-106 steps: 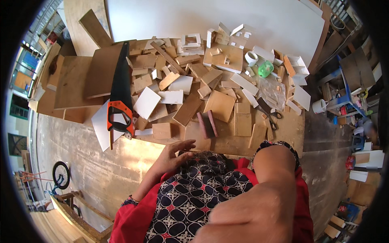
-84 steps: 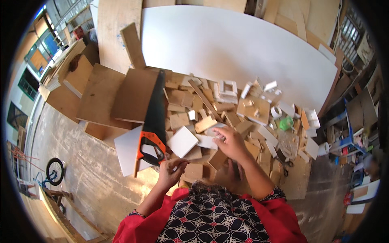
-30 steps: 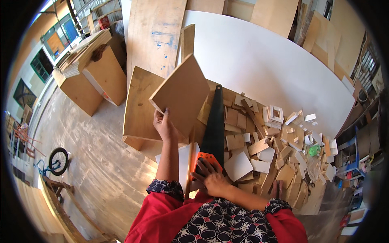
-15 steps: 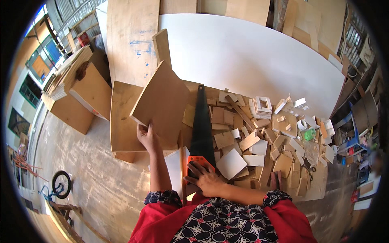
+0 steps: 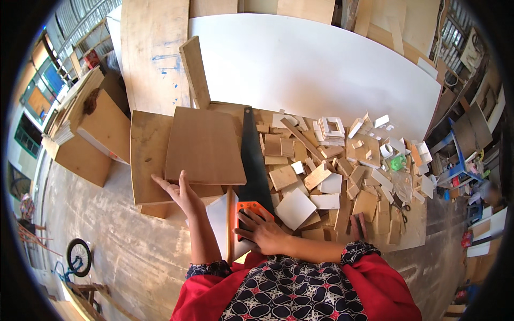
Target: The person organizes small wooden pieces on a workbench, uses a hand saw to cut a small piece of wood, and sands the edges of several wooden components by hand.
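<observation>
Your right hand (image 5: 263, 234) lies over the orange handle (image 5: 250, 205) of the hand saw (image 5: 255, 167) at a crowded workbench, fingers laid across it; how firmly they close on it cannot be told. The saw's long axis runs away from your body, handle nearest you, dark blade tapering toward the far side. To the left of that blade lies the brown board (image 5: 206, 144), nearly square, its near right corner just beside the steel; whether the two touch is unclear. Your left hand (image 5: 184, 195), also left of the saw, is the nearer to the board, which lies ahead of it and slightly to its right. Thumb and fingers are spread wide at the board's near left corner, the thumb up against its near edge. A larger plywood board (image 5: 143, 155) lies beneath, farther left of the saw; wood offcuts (image 5: 282, 175) crowd the saw's right.
</observation>
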The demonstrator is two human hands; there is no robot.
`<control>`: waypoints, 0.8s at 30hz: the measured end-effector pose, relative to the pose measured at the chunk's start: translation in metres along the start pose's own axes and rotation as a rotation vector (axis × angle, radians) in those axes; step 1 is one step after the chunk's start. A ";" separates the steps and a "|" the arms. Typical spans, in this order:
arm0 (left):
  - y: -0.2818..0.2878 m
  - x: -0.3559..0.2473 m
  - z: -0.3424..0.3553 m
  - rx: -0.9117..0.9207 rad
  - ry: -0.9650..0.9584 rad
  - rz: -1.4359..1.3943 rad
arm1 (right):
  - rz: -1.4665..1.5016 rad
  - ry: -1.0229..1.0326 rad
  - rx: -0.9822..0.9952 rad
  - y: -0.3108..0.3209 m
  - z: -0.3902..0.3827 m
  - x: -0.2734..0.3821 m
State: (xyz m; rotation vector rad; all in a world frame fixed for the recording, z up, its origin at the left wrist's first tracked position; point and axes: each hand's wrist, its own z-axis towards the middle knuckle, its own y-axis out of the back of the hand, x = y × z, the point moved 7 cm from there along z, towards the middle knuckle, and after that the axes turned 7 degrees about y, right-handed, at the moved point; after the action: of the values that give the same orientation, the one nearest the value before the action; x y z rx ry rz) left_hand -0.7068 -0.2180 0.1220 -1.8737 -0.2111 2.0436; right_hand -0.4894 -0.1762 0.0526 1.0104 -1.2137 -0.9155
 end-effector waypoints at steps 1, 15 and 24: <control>0.000 -0.002 -0.004 -0.007 -0.007 0.014 | -0.004 -0.001 0.028 0.003 0.001 0.000; -0.003 -0.025 0.023 0.063 -0.239 0.519 | 0.165 0.047 -0.013 0.017 0.008 -0.004; -0.008 -0.021 0.017 -0.034 -0.510 1.115 | 0.171 -0.453 -0.740 0.109 0.027 -0.187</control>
State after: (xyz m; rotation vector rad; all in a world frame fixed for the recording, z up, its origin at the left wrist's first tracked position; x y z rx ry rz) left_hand -0.7211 -0.2160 0.1458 -1.5604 0.8784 3.2005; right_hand -0.5380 0.0300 0.1031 0.1060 -1.1545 -1.3585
